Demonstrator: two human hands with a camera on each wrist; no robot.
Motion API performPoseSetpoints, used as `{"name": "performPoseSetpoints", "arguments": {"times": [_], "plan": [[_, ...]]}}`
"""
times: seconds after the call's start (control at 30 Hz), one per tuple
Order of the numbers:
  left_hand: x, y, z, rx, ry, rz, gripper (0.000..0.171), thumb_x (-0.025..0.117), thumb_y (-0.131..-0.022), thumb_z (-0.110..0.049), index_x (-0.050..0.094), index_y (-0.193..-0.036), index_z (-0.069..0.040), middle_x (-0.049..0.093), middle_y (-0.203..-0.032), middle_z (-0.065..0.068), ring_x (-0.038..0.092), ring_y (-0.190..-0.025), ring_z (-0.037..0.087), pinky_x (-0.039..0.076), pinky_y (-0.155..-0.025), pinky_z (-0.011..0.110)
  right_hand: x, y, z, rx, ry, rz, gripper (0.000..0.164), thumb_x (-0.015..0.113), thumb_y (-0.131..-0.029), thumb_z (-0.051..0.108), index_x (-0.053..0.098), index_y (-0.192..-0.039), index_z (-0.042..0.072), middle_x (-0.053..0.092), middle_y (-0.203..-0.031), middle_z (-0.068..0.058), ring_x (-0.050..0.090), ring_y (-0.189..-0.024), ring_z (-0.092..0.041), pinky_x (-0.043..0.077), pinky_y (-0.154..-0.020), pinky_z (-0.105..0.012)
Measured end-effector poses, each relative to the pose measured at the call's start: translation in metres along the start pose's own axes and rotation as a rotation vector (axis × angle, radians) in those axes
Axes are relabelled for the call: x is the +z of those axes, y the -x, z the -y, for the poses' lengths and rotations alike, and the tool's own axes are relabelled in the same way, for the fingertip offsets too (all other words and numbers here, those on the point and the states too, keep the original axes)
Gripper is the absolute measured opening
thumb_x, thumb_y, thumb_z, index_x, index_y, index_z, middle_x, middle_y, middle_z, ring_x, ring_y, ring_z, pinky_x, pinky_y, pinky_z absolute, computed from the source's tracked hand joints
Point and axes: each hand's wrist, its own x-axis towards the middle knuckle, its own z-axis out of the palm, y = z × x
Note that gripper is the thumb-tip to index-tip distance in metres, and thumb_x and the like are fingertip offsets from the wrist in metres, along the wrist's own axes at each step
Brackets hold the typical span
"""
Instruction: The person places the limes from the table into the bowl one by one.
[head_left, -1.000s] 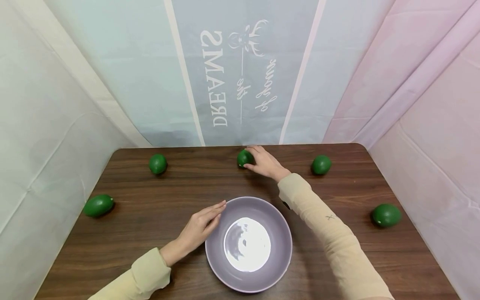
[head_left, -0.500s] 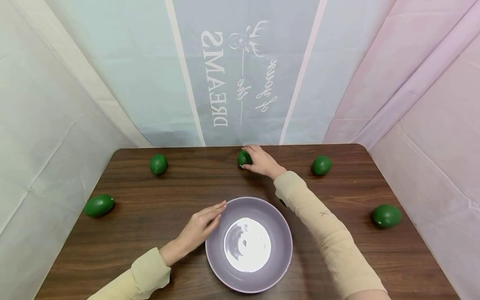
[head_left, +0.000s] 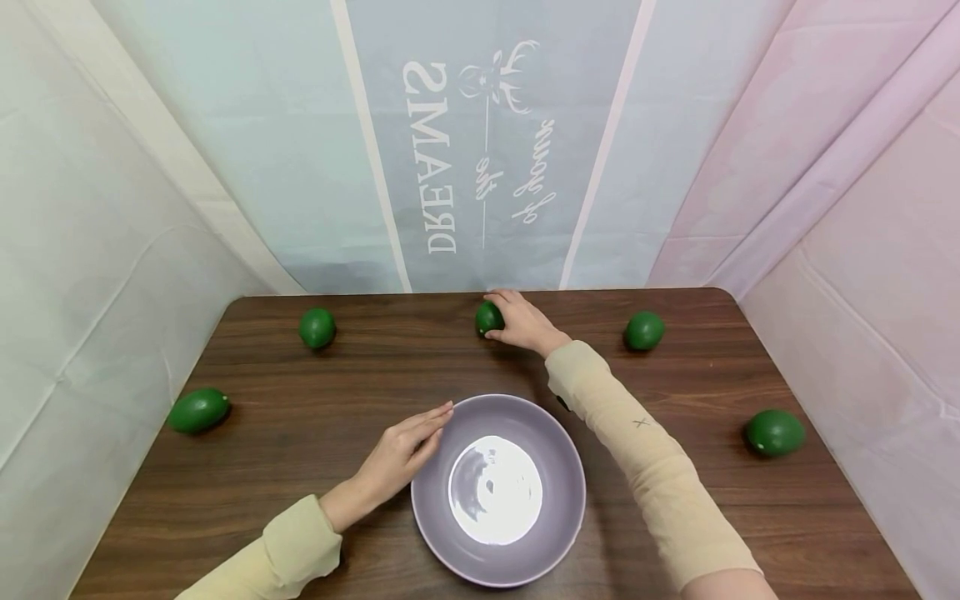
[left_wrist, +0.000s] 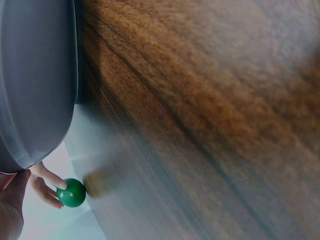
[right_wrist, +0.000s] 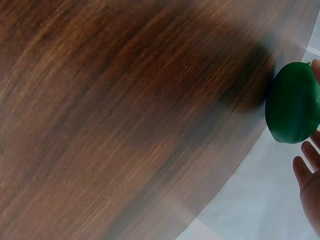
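Observation:
A glossy green lime (head_left: pixel 488 317) sits near the back edge of the table, slightly right of its middle. My right hand (head_left: pixel 521 322) reaches to it and pinches it from the right, thumb on the near side and fingers on the far side. In the right wrist view the lime (right_wrist: pixel 292 103) is close to the wooden surface, with fingers (right_wrist: pixel 305 170) below it. A wide lilac bowl (head_left: pixel 422 508) stands near the front. My left hand (head_left: pixel 395 454) rests against the bowl's upper left rim, its fingers straight. The left wrist view shows the bowl's outer wall (left_wrist: pixel 40 75).
On the brown wooden table (head_left: pixel 360 367) lie more limes: one back left (head_left: pixel 317 328), one far left (head_left: pixel 198 411), one back right (head_left: pixel 644 331) and one far right (head_left: pixel 775 432). A printed cloth (head_left: pixel 480 167) hangs behind the table, with pale cloth at both sides.
My right forearm has shifted slightly left, and the fingers have closed further around the back lime. My left hand and the bowl stay in place.

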Motion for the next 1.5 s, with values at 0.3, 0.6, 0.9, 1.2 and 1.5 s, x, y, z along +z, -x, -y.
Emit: {"name": "performPoseSetpoints", "arguments": {"times": [0.3,0.6,0.9,1.2,1.5], "plan": [[-0.001,-0.001,0.0,0.009,0.007,-0.013,0.03,0.06,-0.082,0.002,0.062,-0.112,0.005,0.059,-0.12,0.014,0.057,-0.109,0.024,0.042,-0.094,0.019,0.007,-0.003,-0.005,-0.037,0.003,-0.025,0.07,0.075,-0.074,0.024,0.043,-0.133,0.003,0.04,-0.136,-0.014,0.035,-0.125,-0.029,0.033,-0.103,-0.039],[0.001,-0.001,0.0,0.02,0.011,-0.014,0.031,0.061,-0.08,0.005,0.062,-0.111,0.007,0.059,-0.118,0.017,0.057,-0.108,0.025,0.038,-0.095,0.015,0.011,-0.005,-0.008,-0.057,0.009,-0.02,0.069,0.075,-0.074,0.022,0.044,-0.134,0.006,0.039,-0.137,-0.016,0.035,-0.125,-0.031,0.034,-0.102,-0.042],[0.0,-0.001,0.0,0.007,0.013,-0.014,0.031,0.061,-0.081,0.004,0.062,-0.112,0.006,0.059,-0.119,0.015,0.057,-0.109,0.023,0.043,-0.094,0.021,0.012,-0.004,-0.01,-0.039,-0.016,-0.002,0.063,0.073,-0.077,0.019,0.046,-0.133,0.013,0.038,-0.137,-0.016,0.033,-0.125,-0.03,0.037,-0.1,-0.043],[0.001,-0.001,0.001,0.018,0.007,-0.024,0.031,0.061,-0.081,0.004,0.062,-0.112,0.005,0.06,-0.118,0.015,0.057,-0.108,0.024,0.043,-0.093,0.021,0.014,-0.004,-0.01,0.001,-0.024,0.003,0.062,0.073,-0.077,0.024,0.044,-0.13,0.007,0.04,-0.132,-0.014,0.037,-0.121,-0.03,0.039,-0.098,-0.042],[0.002,0.0,0.0,0.015,0.008,-0.027,0.031,0.06,-0.081,0.005,0.062,-0.112,0.005,0.06,-0.118,0.015,0.058,-0.107,0.024,0.041,-0.094,0.017,0.014,-0.003,-0.007,0.009,-0.012,0.019,0.062,0.073,-0.077,0.029,0.047,-0.128,0.008,0.042,-0.125,-0.014,0.04,-0.116,-0.03,0.042,-0.093,-0.042]]}}
